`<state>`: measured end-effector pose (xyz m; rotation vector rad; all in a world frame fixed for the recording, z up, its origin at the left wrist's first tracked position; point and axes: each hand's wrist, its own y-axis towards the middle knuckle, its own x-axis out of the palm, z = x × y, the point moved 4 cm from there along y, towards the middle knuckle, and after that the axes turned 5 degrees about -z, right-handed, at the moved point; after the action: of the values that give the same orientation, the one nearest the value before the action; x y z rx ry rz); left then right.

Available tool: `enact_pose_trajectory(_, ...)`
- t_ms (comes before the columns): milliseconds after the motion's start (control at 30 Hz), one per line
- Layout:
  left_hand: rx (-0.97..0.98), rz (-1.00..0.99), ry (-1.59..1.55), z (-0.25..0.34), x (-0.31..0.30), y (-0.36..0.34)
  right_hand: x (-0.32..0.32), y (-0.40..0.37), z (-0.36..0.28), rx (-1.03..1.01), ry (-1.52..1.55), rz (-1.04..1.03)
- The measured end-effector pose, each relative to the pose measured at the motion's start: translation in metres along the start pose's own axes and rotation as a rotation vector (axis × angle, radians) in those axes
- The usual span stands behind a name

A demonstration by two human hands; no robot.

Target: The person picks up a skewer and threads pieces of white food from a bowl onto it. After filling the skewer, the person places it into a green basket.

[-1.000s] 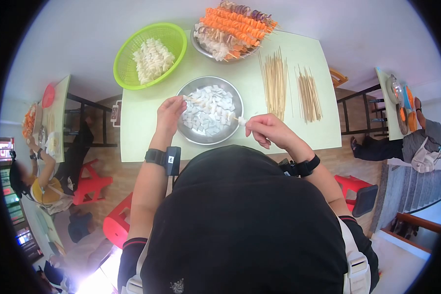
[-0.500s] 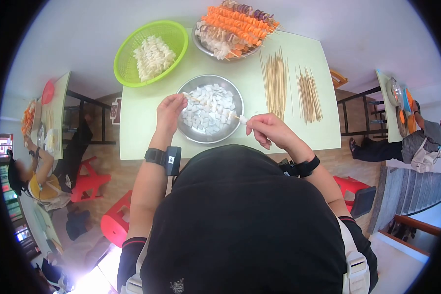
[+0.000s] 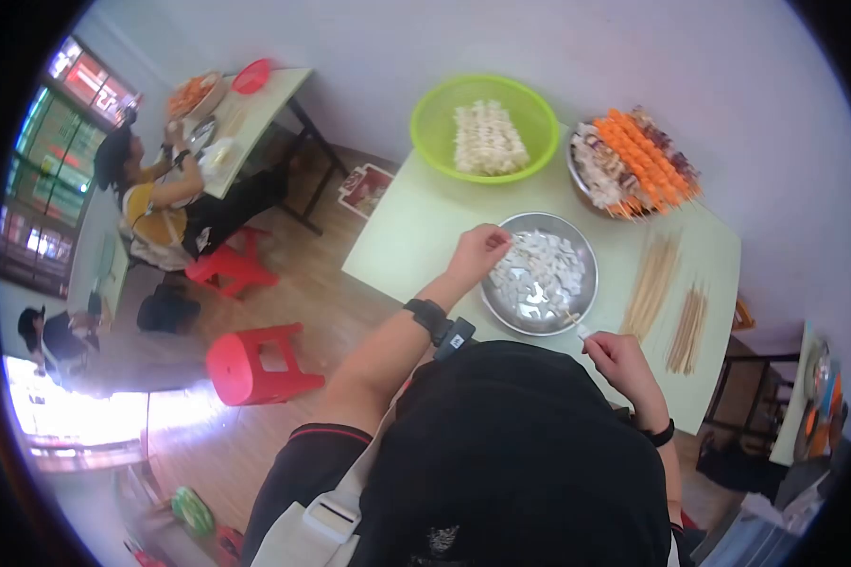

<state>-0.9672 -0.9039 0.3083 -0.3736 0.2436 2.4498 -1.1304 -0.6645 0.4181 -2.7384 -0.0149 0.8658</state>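
Observation:
A thin wooden skewer threaded with white pieces slants over the metal bowl [image 3: 589,300], hard to tell from the cut white pieces [image 3: 542,263] lying in it. My left hand [image 3: 482,253] is at the bowl's upper left rim, thumb and fingers pinched on one end of the skewer. At the lower right rim, my right hand [image 3: 622,363] is closed round the other end, where a white piece [image 3: 584,331] shows at the fingertips. Two piles of bare wooden skewers [image 3: 652,288] lie on the table to the right of the bowl.
A green basket [image 3: 425,142] holds white skewers. Behind the bowl, another bowl [image 3: 579,180] is heaped with orange, purple and white skewers. Red stools [image 3: 236,369] stand left of the table [image 3: 397,236]. A person [image 3: 161,189] sits at another table.
The camera view has turned and shifted, so the table now appears slanted and further right. Both hands stay at the bowl with the skewer between them.

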Motion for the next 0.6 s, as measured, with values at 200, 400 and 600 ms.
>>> enact_pose_trajectory(200,-0.057,-0.025,0.079,0.003,-0.013,-0.01,0.004,0.013,-0.013,-0.335,-0.463,0.117)
enact_pose_trajectory(400,-0.094,0.002,0.003,-0.008,-0.018,-0.013,0.01,0.027,0.005,0.249,0.979,-0.269)
enact_pose_trajectory(600,-0.113,0.046,-0.003,0.001,-0.029,-0.01,0.014,0.031,0.003,-0.085,0.015,0.021)
